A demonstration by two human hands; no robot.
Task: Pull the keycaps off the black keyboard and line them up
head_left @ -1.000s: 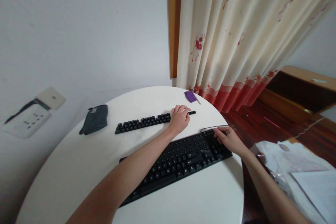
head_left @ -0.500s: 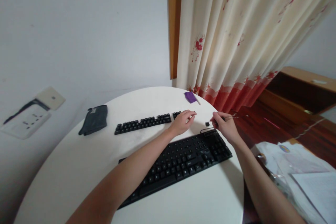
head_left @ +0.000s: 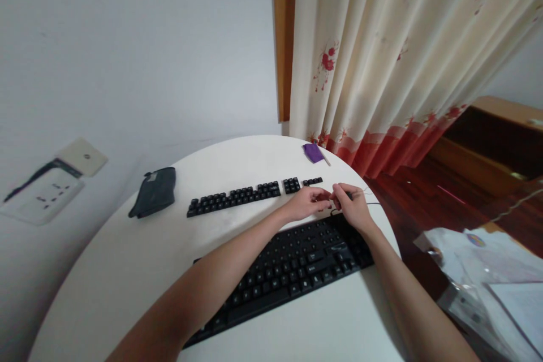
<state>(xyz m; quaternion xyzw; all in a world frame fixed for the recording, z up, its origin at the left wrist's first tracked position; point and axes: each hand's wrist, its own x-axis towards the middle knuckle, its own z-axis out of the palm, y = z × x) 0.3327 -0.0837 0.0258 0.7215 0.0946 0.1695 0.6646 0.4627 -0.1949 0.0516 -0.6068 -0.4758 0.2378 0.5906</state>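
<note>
Fingers (head_left: 324, 199) of left hand (head_left: 307, 204): bent, pressed together at the tips, met tip to tip with fingers (head_left: 340, 197) of right hand (head_left: 355, 210), likewise pinched. Between left tips: too small to tell. From right pinch: thin wire (head_left: 372, 203), poking out sideways, away from left hand. Held both hands just beyond far right corner of keyboard (head_left: 288, 271), over bare table (head_left: 127, 260); touching it or not, could not tell. Stretched both forearms forward: left one over keyboard's middle, right one past keyboard's right end.

Further beyond keyboard, roughly parallel to it: long row of loose keycaps (head_left: 233, 199), then small block of keycaps (head_left: 292, 185) just right of that row, then short strip of keycaps (head_left: 313, 181), nearest left hand yet apart from it. Well beyond keyboard's far right corner, near table edge: purple piece (head_left: 314, 153). Beyond keyboard's left end, well apart: dark grey pouch (head_left: 155, 191), lying flat. Keyboard itself: black, set at a slant on white round table.

Behind keyboard's right end, past table: cream curtain (head_left: 382, 56) with red flowers and red hem, down to dark red wooden floor (head_left: 424, 192). Right of keyboard, off table: heap of white papers (head_left: 487, 260). Far left of keyboard, on wall: white socket plate (head_left: 40, 198).
</note>
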